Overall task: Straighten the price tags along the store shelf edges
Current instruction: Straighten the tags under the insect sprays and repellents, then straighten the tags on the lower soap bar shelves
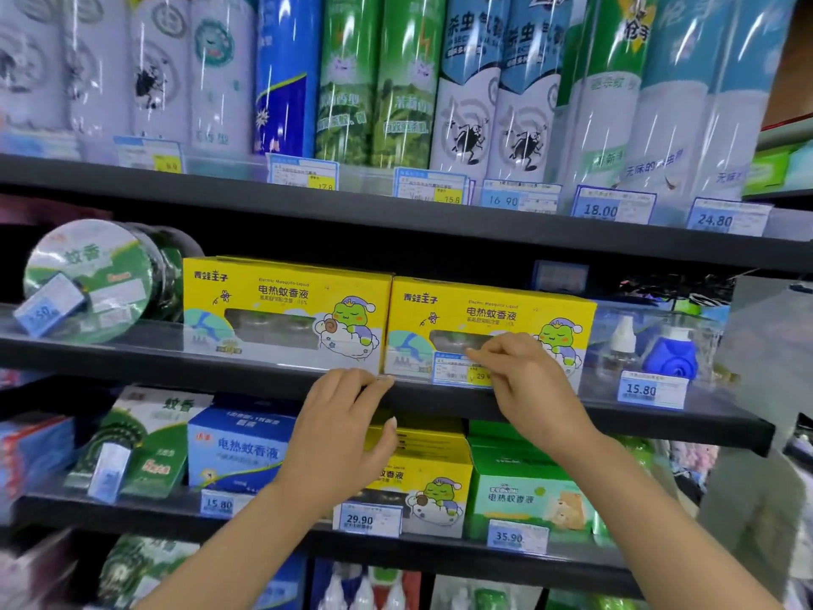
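Along the middle shelf edge (pixel 264 367), my left hand (pixel 338 429) rests loose-fingered, holding nothing, fingertips on the lip under the seam between the yellow boxes. Just right of it, my right hand (pixel 528 389) pinches the 29.90 price tag (pixel 457 369), whose long axis runs along the rail with free rail either side.
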`<state>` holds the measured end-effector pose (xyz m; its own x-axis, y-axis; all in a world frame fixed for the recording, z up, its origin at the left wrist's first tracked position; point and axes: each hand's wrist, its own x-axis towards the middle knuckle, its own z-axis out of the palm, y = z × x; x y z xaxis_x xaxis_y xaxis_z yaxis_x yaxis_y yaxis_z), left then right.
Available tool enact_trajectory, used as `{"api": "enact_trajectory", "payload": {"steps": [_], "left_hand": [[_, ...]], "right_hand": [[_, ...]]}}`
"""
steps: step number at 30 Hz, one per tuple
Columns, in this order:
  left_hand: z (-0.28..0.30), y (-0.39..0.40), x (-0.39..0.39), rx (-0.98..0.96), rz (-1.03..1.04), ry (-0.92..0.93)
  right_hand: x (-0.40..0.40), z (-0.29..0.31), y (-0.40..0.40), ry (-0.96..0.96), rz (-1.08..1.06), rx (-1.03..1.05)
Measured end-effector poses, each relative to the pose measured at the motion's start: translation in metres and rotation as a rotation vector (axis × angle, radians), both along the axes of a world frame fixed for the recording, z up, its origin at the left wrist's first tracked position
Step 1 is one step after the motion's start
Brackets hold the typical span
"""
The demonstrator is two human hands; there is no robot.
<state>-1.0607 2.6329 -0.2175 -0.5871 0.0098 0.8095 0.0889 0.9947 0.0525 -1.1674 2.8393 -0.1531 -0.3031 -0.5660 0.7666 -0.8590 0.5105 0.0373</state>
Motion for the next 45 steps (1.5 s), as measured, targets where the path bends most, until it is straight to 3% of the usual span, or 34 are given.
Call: {"api": "enact_trajectory", "payload": {"steps": [14,27,34,45], "left_hand": [[0.010,-0.021,0.038,-0.019,0.132,0.003],[0.002,-0.184,0.164,-0.001,0.381,-0.150],[0.002,-0.274,0.213,-0.026,0.357,-0.119],[0.010,-0.349,0.201,-0.043,0.271,-0.078]], "right_hand": [[0.030,0.004,-0.019,-0.009,0.160,-0.015],[0.107,-0.017,-0.179,-0.103,0.342,0.025],[0.148,-0.024,-0.277,-0.134,0.339,0.016],[0.156,-0.018,-0.330,-0.155,0.258,-0.065]]}}
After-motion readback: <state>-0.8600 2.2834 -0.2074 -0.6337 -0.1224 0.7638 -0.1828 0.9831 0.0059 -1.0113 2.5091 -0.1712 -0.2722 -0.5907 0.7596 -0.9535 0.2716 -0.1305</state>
